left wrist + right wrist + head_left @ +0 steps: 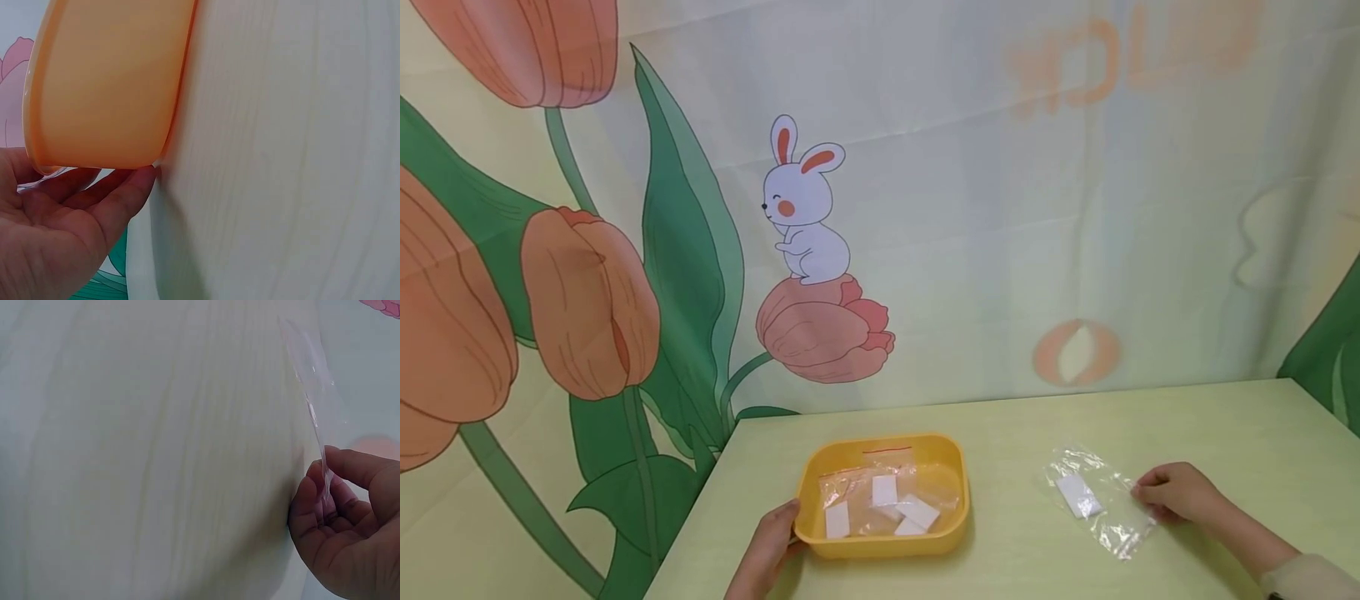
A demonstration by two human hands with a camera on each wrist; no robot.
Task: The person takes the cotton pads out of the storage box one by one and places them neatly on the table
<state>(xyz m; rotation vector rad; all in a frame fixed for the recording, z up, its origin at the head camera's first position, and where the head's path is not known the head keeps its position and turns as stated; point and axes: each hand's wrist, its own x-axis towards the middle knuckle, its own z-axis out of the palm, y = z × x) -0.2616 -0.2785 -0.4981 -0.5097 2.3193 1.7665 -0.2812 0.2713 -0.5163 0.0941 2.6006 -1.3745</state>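
Observation:
A yellow plastic basin [891, 546] stands on the table, holding several clear zip bags [857, 483] with white rectangular pieces [884, 490] among them. My left hand [771, 537] grips its left end, thumb at the rim and fingers against the outer wall; in the left wrist view the fingertips [145, 178] touch near the basin's base. Off to the right, my right hand [1183, 492] pinches the edge of another clear zip bag [1108, 492], a white piece [1078, 496] inside it. The bag's film [315, 381] stands edge-on between thumb and fingers in the right wrist view.
The pale green table [1015, 533] reaches back to a hanging cloth [955, 250] printed with tulips and a rabbit. Bare tabletop lies between the basin and the bag in my right hand.

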